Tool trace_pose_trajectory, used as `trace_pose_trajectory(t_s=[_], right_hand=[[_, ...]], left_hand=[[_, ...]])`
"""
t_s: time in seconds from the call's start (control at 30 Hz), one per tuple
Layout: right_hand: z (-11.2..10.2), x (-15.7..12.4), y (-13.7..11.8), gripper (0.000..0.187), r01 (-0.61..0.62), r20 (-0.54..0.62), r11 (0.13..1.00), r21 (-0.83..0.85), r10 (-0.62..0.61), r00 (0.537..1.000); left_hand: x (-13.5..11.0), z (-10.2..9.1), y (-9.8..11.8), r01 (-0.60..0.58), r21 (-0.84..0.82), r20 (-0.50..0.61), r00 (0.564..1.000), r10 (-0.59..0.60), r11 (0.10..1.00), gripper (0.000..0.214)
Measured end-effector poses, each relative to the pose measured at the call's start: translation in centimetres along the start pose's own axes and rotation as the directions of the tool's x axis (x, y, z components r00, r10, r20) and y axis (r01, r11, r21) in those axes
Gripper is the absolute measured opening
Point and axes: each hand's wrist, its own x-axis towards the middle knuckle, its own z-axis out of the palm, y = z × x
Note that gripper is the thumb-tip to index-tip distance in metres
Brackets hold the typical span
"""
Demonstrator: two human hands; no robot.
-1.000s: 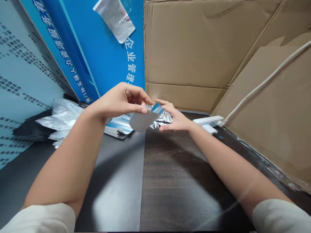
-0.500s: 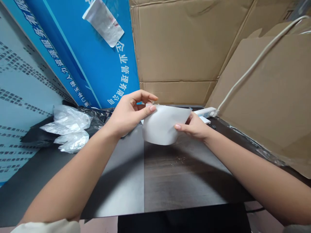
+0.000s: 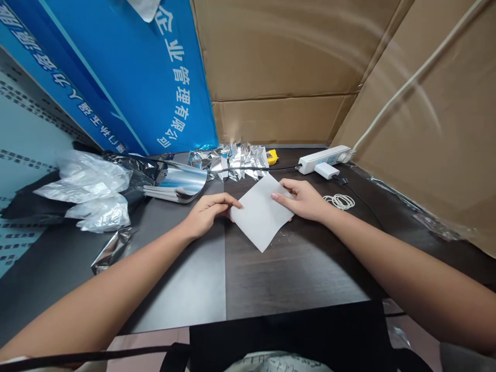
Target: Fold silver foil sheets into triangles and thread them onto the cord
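A white sheet of paper (image 3: 259,219), turned so one corner points toward me, is held low over the dark table (image 3: 271,294). My left hand (image 3: 207,212) pinches its left corner between thumb and fingers. At the upper right edge my right hand (image 3: 304,199) grips it, thumb on top and the other fingers mostly hidden beneath. Tiny pale crumbs (image 3: 284,237) lie on the table beside the paper. Just beyond it rests a row of crinkled silver foil packets (image 3: 236,160).
A yellow tape measure (image 3: 273,156), a white power strip (image 3: 323,157) with a charger (image 3: 326,170), and a coiled white cord (image 3: 341,201) lie at the back right. At left are stacked bent sheets (image 3: 176,181), clear plastic bags (image 3: 96,186) and a foil wrapper (image 3: 112,250). Cardboard walls (image 3: 279,51) stand behind.
The paper has come down toward the table and turned, now lying flatter with a corner toward me. Both hands moved down with it, and the view tilted lower.
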Motion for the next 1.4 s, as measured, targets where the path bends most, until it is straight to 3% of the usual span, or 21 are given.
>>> trace_pose_trajectory(t_s=[0.1, 0.2, 0.37, 0.43, 0.5, 0.6, 0.7, 0.8, 0.9, 0.97, 1.1, 1.23, 1.4], right_hand=[[-0.5, 0.3, 0.2, 0.034, 0.033, 0.046, 0.999, 0.017, -0.034, 0.998], [-0.4, 0.4, 0.4, 0.038, -0.043, 0.123, 0.990, 0.134, 0.026, 0.992], [0.2, 0.0, 0.1, 0.041, -0.148, 0.208, 0.934, 0.324, 0.083, 0.975], [0.4, -0.2, -0.1, 0.044, -0.146, 0.214, 0.936, 0.319, 0.079, 0.974], [0.5, -0.4, -0.4, 0.058, -0.155, 0.215, 0.943, 0.295, 0.092, 0.972], [0.3, -0.5, -0.5, 0.069, -0.222, 0.233, 0.904, 0.365, 0.143, 0.962], [-0.4, -0.3, -0.4, 0.059, -0.281, 0.242, 0.764, 0.581, 0.168, 0.956], [-1.0, -0.2, -0.2, 0.072, -0.271, 0.286, 0.624, 0.733, 0.078, 0.955], [-0.8, -0.4, -0.2, 0.083, -0.222, 0.355, 0.655, 0.722, -0.076, 0.932], [0.1, -0.6, -0.4, 0.079, -0.220, 0.392, 0.737, 0.640, -0.067, 0.917], [2.3, -1.2, -1.6, 0.044, -0.154, 0.128, 0.841, 0.519, 0.102, 0.987], [3.0, -1.5, -2.6, 0.037, -0.100, -0.044, 0.904, 0.415, 0.130, 0.991], [2.7, -1.6, -3.2, 0.035, -0.040, -0.123, 0.942, 0.332, 0.086, 0.989]], left_hand=[[0.0, -0.5, -0.1, -0.102, 0.183, 0.093, 0.992, 0.087, 0.978, 0.030], [-0.3, -0.4, 0.0, -0.265, 0.315, 0.192, 0.958, 0.212, 0.912, 0.032], [-0.9, 0.5, 0.3, -0.390, 0.266, 0.266, 0.909, 0.322, 0.882, 0.024], [-1.0, 0.8, 0.4, -0.377, 0.210, 0.308, 0.901, 0.305, 0.902, 0.023], [-1.0, 1.0, 0.4, -0.324, 0.178, 0.326, 0.910, 0.255, 0.929, 0.020], [-0.8, 1.0, 0.4, -0.242, 0.154, 0.263, 0.945, 0.196, 0.958, 0.019], [-0.5, 0.9, 0.2, -0.201, 0.118, 0.130, 0.974, 0.186, 0.972, 0.020], [-0.3, 0.9, -0.2, -0.127, 0.021, -0.035, 0.991, 0.128, 0.992, 0.023], [-0.2, 1.1, -0.6, -0.079, -0.109, -0.152, 0.986, 0.061, 0.991, 0.023], [-0.2, 1.3, -0.8, -0.071, -0.111, -0.175, 0.983, 0.050, 0.991, 0.022], [-0.3, 1.5, -0.7, -0.110, 0.057, -0.180, 0.976, 0.119, 0.992, 0.023], [-0.5, 1.8, -0.2, -0.132, 0.184, -0.155, 0.975, 0.162, 0.974, 0.024], [-0.7, 2.2, -0.2, -0.177, 0.141, -0.207, 0.957, 0.204, 0.974, 0.021]])
